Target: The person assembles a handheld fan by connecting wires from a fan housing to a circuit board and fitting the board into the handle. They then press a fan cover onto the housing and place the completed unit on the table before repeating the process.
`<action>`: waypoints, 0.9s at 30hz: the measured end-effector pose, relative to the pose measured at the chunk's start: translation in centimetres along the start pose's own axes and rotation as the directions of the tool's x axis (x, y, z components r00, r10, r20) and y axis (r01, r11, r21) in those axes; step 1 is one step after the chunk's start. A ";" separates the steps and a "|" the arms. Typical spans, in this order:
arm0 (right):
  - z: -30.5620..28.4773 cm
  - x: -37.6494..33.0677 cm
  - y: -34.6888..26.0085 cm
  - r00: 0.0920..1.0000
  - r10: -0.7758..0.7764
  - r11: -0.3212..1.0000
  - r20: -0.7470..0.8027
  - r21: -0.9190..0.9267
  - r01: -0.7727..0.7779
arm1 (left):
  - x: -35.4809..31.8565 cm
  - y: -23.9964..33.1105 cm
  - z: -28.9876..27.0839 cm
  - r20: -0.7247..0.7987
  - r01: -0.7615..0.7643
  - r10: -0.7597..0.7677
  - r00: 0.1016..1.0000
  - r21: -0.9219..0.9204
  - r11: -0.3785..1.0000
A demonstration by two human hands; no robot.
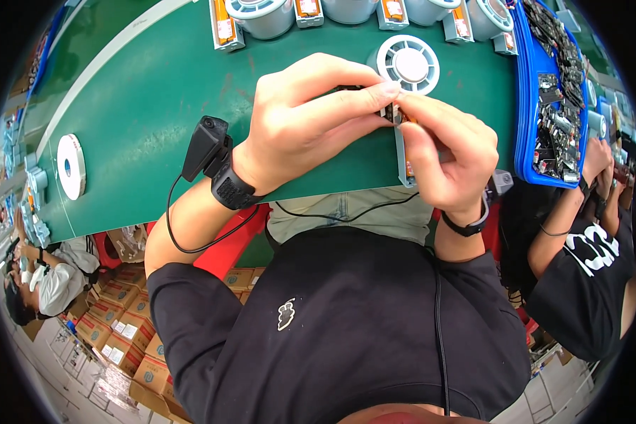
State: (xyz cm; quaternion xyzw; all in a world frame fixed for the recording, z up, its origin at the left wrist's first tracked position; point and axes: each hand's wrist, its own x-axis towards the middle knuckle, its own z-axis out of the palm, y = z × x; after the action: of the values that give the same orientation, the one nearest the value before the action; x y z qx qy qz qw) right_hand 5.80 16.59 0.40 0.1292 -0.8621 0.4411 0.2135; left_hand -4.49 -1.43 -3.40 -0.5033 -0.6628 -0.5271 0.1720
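Note:
My left hand (pixel 311 113) and my right hand (pixel 456 152) meet above the near edge of a green table. Between their fingertips is a small dark electronic part (pixel 389 113), mostly hidden by the fingers. My left thumb and forefinger pinch it; my right thumb and forefinger close in on it from the other side. Just below, by my right thumb, stretches a narrow pale-blue housing (pixel 403 159) with an orange strip inside. Whether my right hand also bears on this housing is hidden. Directly beyond the fingertips stands a round pale-blue fan-like unit (pixel 408 65) with a spoked top.
Pale-blue round units (pixel 265 18) and narrow housings with orange insides (pixel 225 28) line the far edge. Stacked blue trays (pixel 526 106) of small circuit boards (pixel 558 131) stand at right. A white tape roll (pixel 71 167) lies left. Co-workers sit on both sides; cartons (pixel 124 339) are below.

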 end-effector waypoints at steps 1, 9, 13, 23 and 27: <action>0.0 -0.1 -0.4 0.991 0.135 0.986 0.025 0.091 -0.136 | 0.2 -0.2 0.0 0.001 -0.067 0.067 0.998 0.032 0.997; 1.2 -1.0 1.4 0.993 0.067 0.977 -0.100 0.207 -0.045 | 0.2 0.5 -0.1 0.002 -0.077 0.077 0.997 0.110 0.991; 0.4 -1.2 1.0 0.997 0.038 0.999 -0.072 0.018 -0.037 | 0.0 0.7 -0.3 0.001 0.077 -0.078 0.997 0.157 0.985; 0.1 -1.9 3.3 0.993 -0.111 0.991 -0.034 -0.079 0.108 | 0.7 1.1 -0.6 0.031 0.208 -0.220 0.975 0.219 0.953; -0.2 -2.4 3.3 0.987 0.054 0.997 -0.151 0.063 -0.045 | 2.0 0.3 -2.8 0.203 -0.067 0.020 0.979 0.229 0.971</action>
State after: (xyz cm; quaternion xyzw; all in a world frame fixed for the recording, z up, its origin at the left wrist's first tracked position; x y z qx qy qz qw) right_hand 6.66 18.76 -2.95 0.0800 -0.8327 0.4802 0.2640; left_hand -5.95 -2.92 -0.66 -0.5443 -0.7229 -0.3882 0.1745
